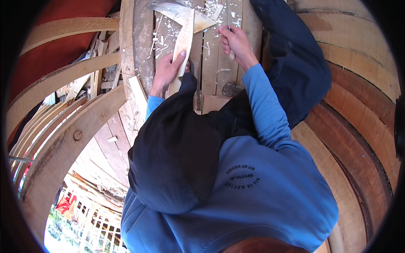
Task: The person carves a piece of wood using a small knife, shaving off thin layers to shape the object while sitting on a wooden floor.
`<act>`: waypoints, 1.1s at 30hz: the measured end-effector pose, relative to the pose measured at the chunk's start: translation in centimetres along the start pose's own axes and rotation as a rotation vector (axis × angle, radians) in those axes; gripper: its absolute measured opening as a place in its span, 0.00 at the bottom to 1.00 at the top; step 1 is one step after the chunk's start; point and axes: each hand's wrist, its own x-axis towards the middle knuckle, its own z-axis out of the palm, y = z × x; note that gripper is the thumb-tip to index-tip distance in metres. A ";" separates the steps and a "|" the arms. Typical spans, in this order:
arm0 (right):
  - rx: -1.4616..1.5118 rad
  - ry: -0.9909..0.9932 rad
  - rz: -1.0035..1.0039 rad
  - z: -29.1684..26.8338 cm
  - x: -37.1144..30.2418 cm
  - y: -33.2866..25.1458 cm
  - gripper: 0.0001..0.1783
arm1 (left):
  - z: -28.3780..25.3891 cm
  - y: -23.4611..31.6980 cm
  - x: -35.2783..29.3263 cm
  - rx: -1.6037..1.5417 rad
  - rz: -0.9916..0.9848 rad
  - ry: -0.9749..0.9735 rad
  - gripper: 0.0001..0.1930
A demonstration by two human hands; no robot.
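The left hand [168, 69] is closed around a pale wooden strip [184, 40], thumb pressed on its face, pinning it flat to the plank bench [211, 63]. The strip runs from this hand away toward a wider pale offcut [185, 14] lying beyond both hands. Chips and shavings [162, 36] lie scattered on the bench just beyond and between the hands, so the shaping looks well begun; the strip's far end appears thinned, though how much remains to cut cannot be judged. The right hand [234, 42] is clenched on a tool handle [229, 17], just right of the strip. The tool's working end runs off the top edge, so its kind is unclear. The dark trouser knee [177, 139] hides the strip's near end.
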 end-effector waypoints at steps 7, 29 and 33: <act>0.048 0.035 0.043 -0.3 -0.1 0.2 0.14 | -0.6 0.1 0.9 0.083 -0.001 0.187 0.22; 0.000 0.113 0.038 -0.5 0.4 2.0 0.10 | -6.6 4.7 7.0 -0.213 0.234 0.374 0.14; -0.006 0.118 0.024 -0.8 0.5 2.4 0.10 | -6.3 7.1 8.3 -0.311 0.265 0.301 0.14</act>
